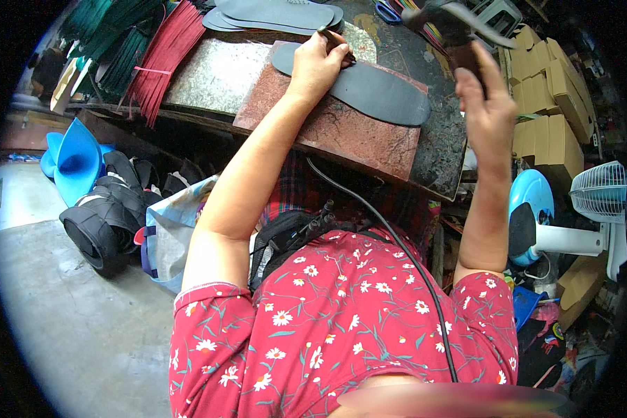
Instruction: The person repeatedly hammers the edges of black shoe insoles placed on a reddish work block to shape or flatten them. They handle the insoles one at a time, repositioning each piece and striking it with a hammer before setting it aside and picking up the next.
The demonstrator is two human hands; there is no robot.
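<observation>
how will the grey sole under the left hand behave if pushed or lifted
The sole probably weighs little, being thin. Its matte, rubbery-looking surface suggests some flex. Lying flat on the reddish slab, it seems unlikely to roll.

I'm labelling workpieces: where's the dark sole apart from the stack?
In the head view, the sole lies just right of top centre, on the reddish slab, with the left hand over its left half and the stack beyond.

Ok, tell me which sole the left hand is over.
The single dark sole lying on the reddish slab, under the left hand; the other soles lie piled together beyond it.
</observation>
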